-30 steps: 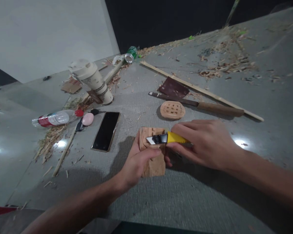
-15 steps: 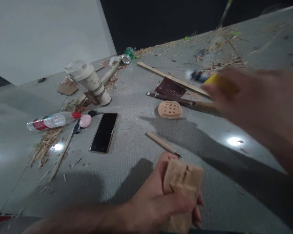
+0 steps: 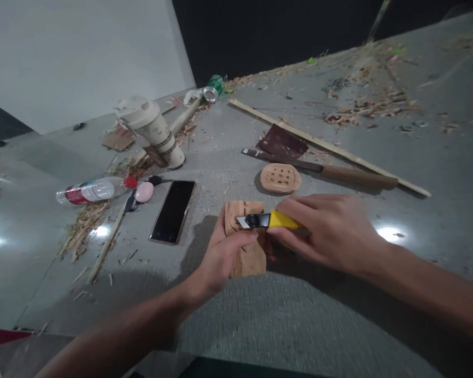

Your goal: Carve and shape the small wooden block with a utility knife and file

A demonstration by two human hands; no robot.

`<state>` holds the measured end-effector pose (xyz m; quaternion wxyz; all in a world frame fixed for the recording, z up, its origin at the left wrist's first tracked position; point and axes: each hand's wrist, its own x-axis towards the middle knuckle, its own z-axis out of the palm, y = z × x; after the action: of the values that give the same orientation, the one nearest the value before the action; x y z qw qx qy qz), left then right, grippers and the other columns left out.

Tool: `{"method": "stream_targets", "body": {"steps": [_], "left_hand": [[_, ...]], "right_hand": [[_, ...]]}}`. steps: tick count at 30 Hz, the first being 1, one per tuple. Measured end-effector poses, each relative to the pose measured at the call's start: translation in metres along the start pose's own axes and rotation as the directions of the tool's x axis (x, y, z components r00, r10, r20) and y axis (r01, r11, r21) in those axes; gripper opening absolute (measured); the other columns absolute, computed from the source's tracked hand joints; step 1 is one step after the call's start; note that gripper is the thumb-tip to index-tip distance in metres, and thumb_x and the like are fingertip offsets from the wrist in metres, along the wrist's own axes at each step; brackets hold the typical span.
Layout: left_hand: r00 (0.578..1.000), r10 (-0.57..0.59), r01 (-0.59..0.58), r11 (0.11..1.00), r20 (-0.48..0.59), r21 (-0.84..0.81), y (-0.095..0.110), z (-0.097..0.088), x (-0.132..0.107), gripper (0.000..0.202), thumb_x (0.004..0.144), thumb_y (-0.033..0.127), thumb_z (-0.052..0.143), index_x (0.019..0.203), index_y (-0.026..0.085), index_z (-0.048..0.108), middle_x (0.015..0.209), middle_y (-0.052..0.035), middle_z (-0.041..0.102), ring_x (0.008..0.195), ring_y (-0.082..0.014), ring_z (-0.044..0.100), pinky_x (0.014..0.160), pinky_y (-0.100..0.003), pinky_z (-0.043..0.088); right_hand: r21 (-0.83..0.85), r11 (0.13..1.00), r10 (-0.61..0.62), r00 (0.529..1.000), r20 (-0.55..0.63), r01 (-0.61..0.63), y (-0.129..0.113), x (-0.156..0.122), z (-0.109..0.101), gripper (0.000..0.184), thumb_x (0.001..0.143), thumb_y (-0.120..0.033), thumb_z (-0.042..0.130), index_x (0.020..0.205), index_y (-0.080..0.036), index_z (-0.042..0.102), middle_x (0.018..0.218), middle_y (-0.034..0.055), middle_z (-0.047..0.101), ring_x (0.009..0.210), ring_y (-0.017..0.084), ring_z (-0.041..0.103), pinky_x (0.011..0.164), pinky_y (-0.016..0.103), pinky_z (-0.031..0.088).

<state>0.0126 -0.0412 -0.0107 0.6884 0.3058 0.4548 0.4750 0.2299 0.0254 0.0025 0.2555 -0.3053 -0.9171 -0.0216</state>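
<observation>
Wooden block (image 3: 250,261), 1: at the near middle of the worktop (image 3: 291,315), below the carved oval (image 3: 280,178) in view; cuts show on its upper part. Whether it bears on the surface cannot be told.

Left hand (image 3: 220,254), 1: grasping the block, thumb laid across the face, fingers around the left edge and some behind.

Right hand (image 3: 331,231), 1: closed round the yellow handle of the knife (image 3: 262,220), blade bared and lying over the cut area, tip pointing left (towards the fingers of the other hand, and just above the thumb).

Handling notes, by judgement: short, shallow strokes should serve better than 1 deep push. The left thumb would be safer lower on the face, and the left fingers out of the line of the tip. Bracing the block against the worktop would steady it; following the grain should limit splitting. A firm wrist and a small blade angle should keep the cut clean.

Surroundings: carved oval with small pits, 1, just beyond the block; wooden-handled tool (image 3: 321,169), 1, behind that; dark red sheet (image 3: 283,142), 1; long stick (image 3: 341,153), 1; phone (image 3: 173,211), 1, to the left.
</observation>
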Motion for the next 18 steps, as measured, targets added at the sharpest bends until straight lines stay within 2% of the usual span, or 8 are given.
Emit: {"method": "stream_targets", "body": {"steps": [5,8,13,15,18], "left_hand": [[1.0,0.02,-0.02,0.999,0.018,-0.025,-0.003,0.001,0.002,0.057,0.082,0.028,0.081,0.129,0.02,0.049,0.082,0.0003,0.076,0.065,-0.0223,0.076,0.067,-0.035,0.06],[1.0,0.029,-0.029,0.999,-0.006,-0.046,-0.002,0.003,0.001,0.057,0.08,0.028,0.083,0.126,0.02,0.049,0.082,0.0007,0.077,0.065,-0.0218,0.076,0.069,-0.037,0.064],[0.998,-0.057,0.057,0.998,0.004,-0.019,0.004,0.007,-0.006,0.059,0.085,0.034,0.083,0.128,0.018,0.046,0.079,-0.0041,0.078,0.07,-0.0256,0.078,0.071,-0.038,0.064],[0.997,-0.078,0.078,0.997,-0.01,-0.022,0.007,0.008,-0.008,0.062,0.085,0.034,0.082,0.133,0.019,0.045,0.081,-0.0043,0.078,0.071,-0.0255,0.077,0.07,-0.038,0.063],[0.999,-0.047,0.047,0.999,-0.009,0.015,0.01,0.011,-0.006,0.064,0.084,0.032,0.082,0.138,0.022,0.048,0.089,-0.0044,0.076,0.073,-0.0246,0.075,0.071,-0.039,0.063]], "right_hand": [[0.006,1.0,0.013,1.0,0.005,-0.013,0.002,-0.002,0.0,0.044,0.115,-0.053,0.049,0.089,-0.021,0.064,0.069,0.0017,0.064,0.056,0.016,0.053,0.057,0.033,0.027],[0.001,1.0,0.02,1.0,0.015,-0.02,0.001,-0.002,0.0,0.045,0.115,-0.054,0.048,0.089,-0.021,0.064,0.069,0.0018,0.064,0.056,0.016,0.054,0.057,0.033,0.027],[-0.031,0.999,0.02,1.0,0.009,-0.019,-0.002,-0.002,0.0,0.045,0.115,-0.054,0.047,0.089,-0.022,0.063,0.071,0.0023,0.067,0.056,0.017,0.057,0.056,0.033,0.028],[-0.076,0.997,0.017,1.0,-0.007,-0.018,-0.002,-0.003,-0.001,0.043,0.115,-0.053,0.049,0.089,-0.022,0.063,0.074,0.0037,0.07,0.06,0.018,0.061,0.058,0.033,0.031],[-0.167,0.986,0.007,0.998,-0.056,-0.016,0.0,-0.003,-0.004,0.037,0.112,-0.051,0.057,0.092,-0.021,0.064,0.084,0.0056,0.076,0.07,0.02,0.069,0.062,0.034,0.036]]}}
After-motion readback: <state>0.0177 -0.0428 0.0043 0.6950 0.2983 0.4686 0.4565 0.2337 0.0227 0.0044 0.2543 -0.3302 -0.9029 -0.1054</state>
